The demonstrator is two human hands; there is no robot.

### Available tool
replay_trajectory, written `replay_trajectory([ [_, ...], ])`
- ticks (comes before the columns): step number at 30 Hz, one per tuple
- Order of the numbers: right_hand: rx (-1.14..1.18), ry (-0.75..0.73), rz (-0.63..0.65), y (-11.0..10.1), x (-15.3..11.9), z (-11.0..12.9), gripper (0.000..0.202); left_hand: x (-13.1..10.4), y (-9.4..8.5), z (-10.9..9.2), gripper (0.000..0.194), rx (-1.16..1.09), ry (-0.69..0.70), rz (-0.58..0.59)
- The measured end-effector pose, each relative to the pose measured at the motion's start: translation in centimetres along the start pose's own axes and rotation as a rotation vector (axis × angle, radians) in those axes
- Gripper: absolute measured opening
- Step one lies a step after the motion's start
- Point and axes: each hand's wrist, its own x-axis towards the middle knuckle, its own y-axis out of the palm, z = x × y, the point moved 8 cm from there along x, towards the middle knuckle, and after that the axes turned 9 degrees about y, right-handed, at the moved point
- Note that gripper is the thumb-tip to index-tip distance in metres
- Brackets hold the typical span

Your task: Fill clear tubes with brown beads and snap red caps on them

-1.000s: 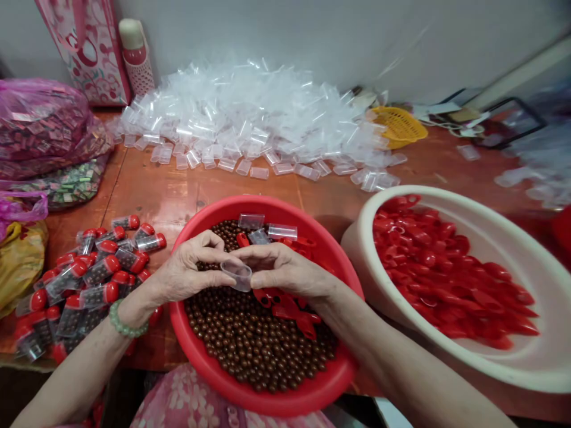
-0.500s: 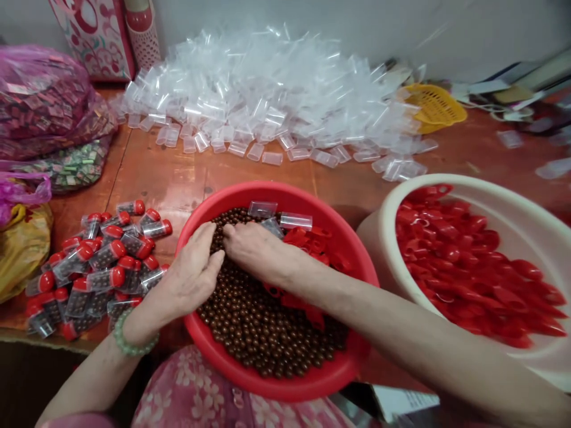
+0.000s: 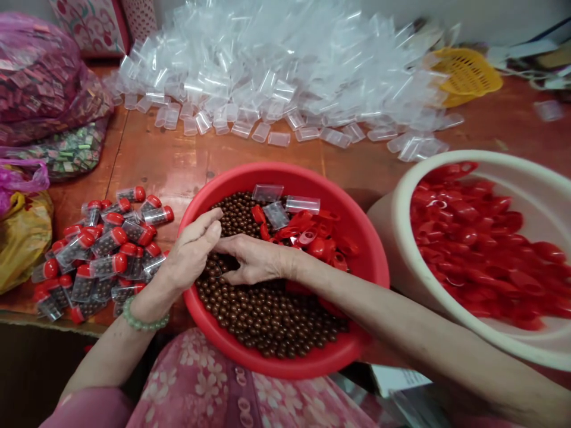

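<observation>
My left hand [image 3: 194, 246] is over the left rim of a red basin [image 3: 285, 371], fingers stretched and thumb near the index finger, with nothing visible in it. My right hand [image 3: 254, 258] reaches into the basin, touching the left hand. Its thumb and fingers curve around a spot among the small brown balls [image 3: 267, 321]; whatever they grip there is hidden. Behind the right hand, clear plastic tubes [image 3: 276, 215] and red plastic caps [image 3: 312, 229] lie on the balls.
Filled, red-capped tubes [image 3: 107, 244] lie heaped at left, near plastic bags [image 3: 40, 83]. A big pile of clear empty tubes [image 3: 285, 77] covers the table's back, with a yellow basket [image 3: 468, 71] beside it. At right stands a white tub [image 3: 401, 238] of red caps.
My right hand has drawn back toward me, its thumb now apart from the fingers. My left hand's thumb has moved closer to its index finger. The camera view has tilted down.
</observation>
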Motion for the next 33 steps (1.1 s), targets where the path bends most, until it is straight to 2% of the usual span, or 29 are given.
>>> replay_trajectory([
  [2,0.109,0.010,-0.040,-1.1,-0.6,0.2,0.030,-0.2,-0.4,0.3,0.051,-0.116,0.000,-0.017],
  [5,0.216,-0.007,-0.089,-2.8,-1.8,0.9,0.032,-0.6,-0.8,0.1,0.052,-0.151,-0.023,0.013],
  [8,0.248,-0.026,-0.137,-4.2,-3.0,1.6,0.032,-0.9,-0.1,-0.6,0.066,-0.107,-0.026,0.140],
  [11,0.233,-0.071,-0.196,-5.2,-4.1,2.5,0.026,-1.2,1.3,-1.3,0.074,0.047,0.019,0.299],
  [13,0.180,-0.101,-0.230,-5.4,-4.7,2.9,0.023,-1.2,2.0,-1.6,0.069,0.141,0.064,0.332],
  [17,0.098,-0.126,-0.303,-5.6,-5.6,3.2,0.022,-1.2,2.5,-2.1,0.049,0.212,0.124,0.299],
  [20,0.043,-0.074,-0.431,-6.5,-6.4,2.9,0.017,-1.2,2.4,-2.5,0.036,0.206,0.135,0.262],
  [22,0.020,-0.044,-0.502,-7.1,-6.9,2.9,0.022,-1.3,2.5,-2.5,0.029,0.233,0.109,0.295],
  [25,0.022,-0.093,-0.498,-7.3,-7.2,3.6,0.032,-1.5,2.8,-2.4,0.026,0.263,0.078,0.358],
  [29,0.063,-0.163,-0.445,-7.0,-7.1,4.5,0.030,-1.3,3.0,-2.4,0.028,0.179,0.103,0.398],
  [33,0.093,-0.169,-0.386,-6.7,-6.6,4.4,0.029,-1.3,3.0,-1.7,0.028,0.230,0.099,0.464],
])
